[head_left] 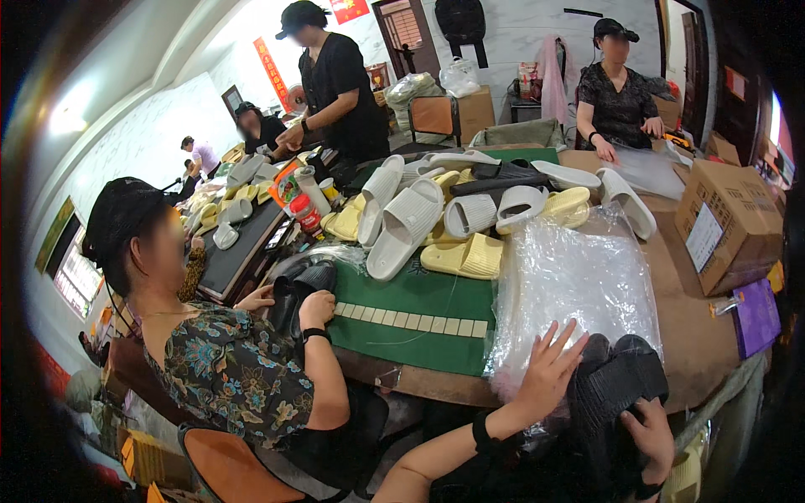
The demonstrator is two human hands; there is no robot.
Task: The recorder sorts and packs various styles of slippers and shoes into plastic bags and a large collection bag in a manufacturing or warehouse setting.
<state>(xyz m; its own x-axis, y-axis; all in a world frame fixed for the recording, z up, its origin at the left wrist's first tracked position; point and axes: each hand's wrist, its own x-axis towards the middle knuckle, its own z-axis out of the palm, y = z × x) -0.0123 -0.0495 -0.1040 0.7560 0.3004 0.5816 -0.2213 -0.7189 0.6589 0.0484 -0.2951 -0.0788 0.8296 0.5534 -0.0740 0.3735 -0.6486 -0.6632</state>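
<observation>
A pair of black ribbed slide slippers [616, 377] is near me at the lower right, beside the table's front edge. My right hand [650, 436] holds the pair from its right side, with fingers curled against the strap. My left hand [545, 369] is open, its fingers spread over the near edge of a stack of clear plastic bags [579, 281]. The fingertips are close to the left slipper. Whether they touch the plastic, I cannot tell. Black bands circle both my wrists.
Grey slippers [407, 226] and yellow slippers [465, 256] are heaped mid-table. Pale tiles [411, 321] line a green mat [377, 341]. A carton [729, 222] and purple packet [756, 318] stand right. At left, a seated co-worker [243, 369] handles black slippers [302, 285].
</observation>
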